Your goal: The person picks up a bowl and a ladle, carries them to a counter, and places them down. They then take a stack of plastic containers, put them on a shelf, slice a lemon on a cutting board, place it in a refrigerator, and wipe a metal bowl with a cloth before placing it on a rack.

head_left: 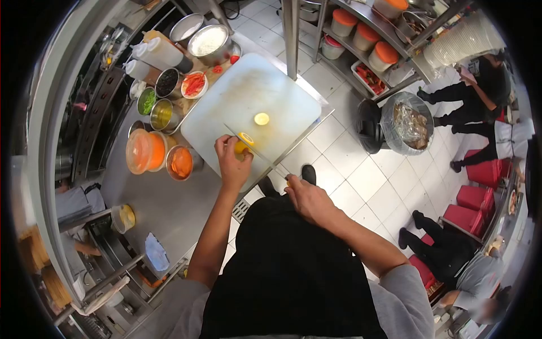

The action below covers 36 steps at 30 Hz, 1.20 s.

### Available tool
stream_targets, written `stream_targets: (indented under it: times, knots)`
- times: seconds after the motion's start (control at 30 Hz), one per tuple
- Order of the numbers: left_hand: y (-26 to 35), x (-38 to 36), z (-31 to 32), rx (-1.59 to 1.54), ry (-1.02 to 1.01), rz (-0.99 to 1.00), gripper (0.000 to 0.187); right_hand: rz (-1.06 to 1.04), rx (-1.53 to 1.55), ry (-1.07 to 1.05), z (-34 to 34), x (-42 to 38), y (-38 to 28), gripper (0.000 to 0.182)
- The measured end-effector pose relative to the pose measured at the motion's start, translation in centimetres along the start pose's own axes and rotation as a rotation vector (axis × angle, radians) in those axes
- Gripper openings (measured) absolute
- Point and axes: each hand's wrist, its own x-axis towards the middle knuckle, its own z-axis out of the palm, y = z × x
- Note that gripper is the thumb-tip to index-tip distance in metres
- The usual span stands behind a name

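Note:
On the white cutting board [220, 107], my left hand [232, 158] grips a lemon [241, 145] between thumb and fingertips. Its cut face, pale yellow with a bright rim, points away from me. A cut lemon piece [261, 118] lies face up farther across the board. My right hand [310, 198] is wrapped round the handle of a long thin knife [265, 158]. The blade slants up and left over the board and passes right beside the lemon's cut face; the handle is mostly hidden by my fingers.
Left of the board stand a bowl of red pepper strips [194, 85], an orange-filled bowl [180, 163], squeeze bottles [148, 53] and a metal bowl of white food [209, 44]. A lined trash bin [409, 124] stands at right. Several people are in the right background.

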Motion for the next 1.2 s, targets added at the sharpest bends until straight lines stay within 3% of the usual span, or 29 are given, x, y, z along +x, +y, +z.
stream_targets:
  times: [0.17,0.37,1.2]
  knots:
    - [-0.3,0.0,0.1,-0.017,0.002,0.027,0.038,-0.062,-0.012,0.057,0.4,-0.2,0.0,0.023]
    - [-0.5,0.0,0.4,-0.066,0.014,0.032,0.038,0.026,0.012,-0.013,0.8,-0.2,-0.2,0.024]
    - [-1.0,0.4,0.4,-0.062,0.029,0.035,0.039,-0.138,-0.015,0.075,2.4,5.6,-0.4,0.023]
